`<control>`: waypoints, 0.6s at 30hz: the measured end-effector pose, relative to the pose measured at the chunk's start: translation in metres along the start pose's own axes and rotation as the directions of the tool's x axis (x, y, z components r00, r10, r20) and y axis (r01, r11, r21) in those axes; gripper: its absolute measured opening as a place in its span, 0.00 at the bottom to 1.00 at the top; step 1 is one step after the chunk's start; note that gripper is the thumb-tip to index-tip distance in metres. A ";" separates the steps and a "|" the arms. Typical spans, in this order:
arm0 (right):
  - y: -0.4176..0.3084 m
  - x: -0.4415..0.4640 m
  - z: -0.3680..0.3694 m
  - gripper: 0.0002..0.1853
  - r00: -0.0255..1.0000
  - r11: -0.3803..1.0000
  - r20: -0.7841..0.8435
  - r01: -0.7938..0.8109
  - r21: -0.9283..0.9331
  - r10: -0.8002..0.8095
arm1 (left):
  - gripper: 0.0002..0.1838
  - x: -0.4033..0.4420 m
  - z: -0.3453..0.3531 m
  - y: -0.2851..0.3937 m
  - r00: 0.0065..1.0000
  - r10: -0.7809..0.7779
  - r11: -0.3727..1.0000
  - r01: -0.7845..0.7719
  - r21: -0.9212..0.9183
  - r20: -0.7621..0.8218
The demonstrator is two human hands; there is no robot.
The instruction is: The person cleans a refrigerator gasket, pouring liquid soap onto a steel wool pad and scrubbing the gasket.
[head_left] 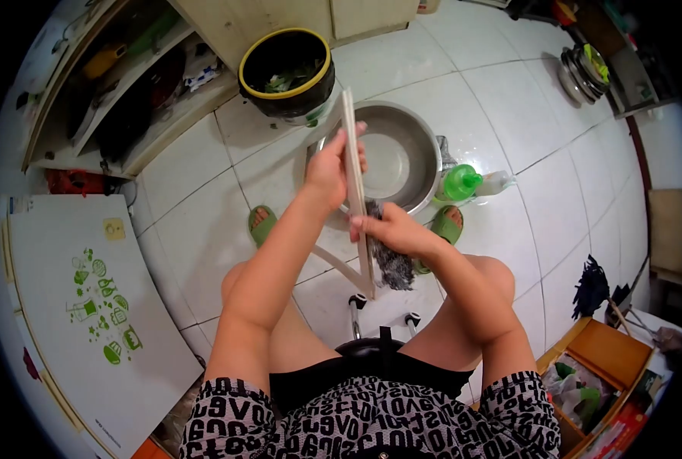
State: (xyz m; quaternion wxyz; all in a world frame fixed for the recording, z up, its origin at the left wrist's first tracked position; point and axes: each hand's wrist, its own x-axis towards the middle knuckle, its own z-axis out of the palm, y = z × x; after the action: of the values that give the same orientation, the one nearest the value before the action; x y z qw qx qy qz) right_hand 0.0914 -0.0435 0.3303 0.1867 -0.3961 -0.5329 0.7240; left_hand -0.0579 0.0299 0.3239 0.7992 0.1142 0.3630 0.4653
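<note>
A long pale board (354,161) stands nearly upright on edge in front of me, over the near left part of a metal basin (427,180). My left hand (332,174) is closed around the board's upper part. Lower down, my right hand (396,229) is closed on a dark grey, shiny, crumpled scrubbing cloth (393,266), which hangs below the fingers against the board's right side. My right thumb reaches the board's edge. The board's broad faces are mostly hidden from this angle.
Beyond the basin stands a black bin (286,99) with a yellow rim. A green bottle (460,183) and a clear bottle (494,183) are right of the basin. A white cabinet (88,306) is at left, an orange-brown box (613,352) at lower right. Water spots the tiles.
</note>
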 end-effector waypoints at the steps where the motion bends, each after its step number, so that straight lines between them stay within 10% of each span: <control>1: -0.003 0.002 -0.004 0.21 0.995 0.999 -0.091 -0.047 0.016 0.048 | 0.20 -0.003 0.003 -0.008 0.998 -0.002 0.986 0.013 0.167 -0.066; 6: -0.011 0.005 -0.025 0.22 0.934 0.984 -0.329 -0.098 0.149 0.143 | 0.20 -0.015 -0.002 -0.035 0.998 -0.070 0.847 0.059 0.529 0.001; 8: -0.004 0.007 -0.029 0.26 0.874 0.969 -0.473 -0.011 -0.245 -0.110 | 0.20 -0.008 -0.011 -0.044 0.997 0.073 0.870 -0.054 0.489 -0.019; 12: -0.013 0.004 -0.036 0.21 0.625 0.897 -0.712 -0.043 -0.439 -0.318 | 0.20 -0.010 -0.010 -0.041 0.988 0.115 0.842 -0.043 0.538 -0.100; 18: -0.020 -0.004 -0.017 0.11 0.780 0.888 -0.504 0.140 -0.439 -0.372 | 0.19 -0.019 0.002 -0.034 0.992 0.080 0.890 -0.027 0.455 -0.098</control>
State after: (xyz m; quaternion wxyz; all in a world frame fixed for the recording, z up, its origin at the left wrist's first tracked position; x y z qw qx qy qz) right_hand 0.1043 -0.0288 0.3481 0.3571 -0.5463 -0.6301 0.4207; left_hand -0.0399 -0.0042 0.3167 0.7156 0.2803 0.5029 0.3956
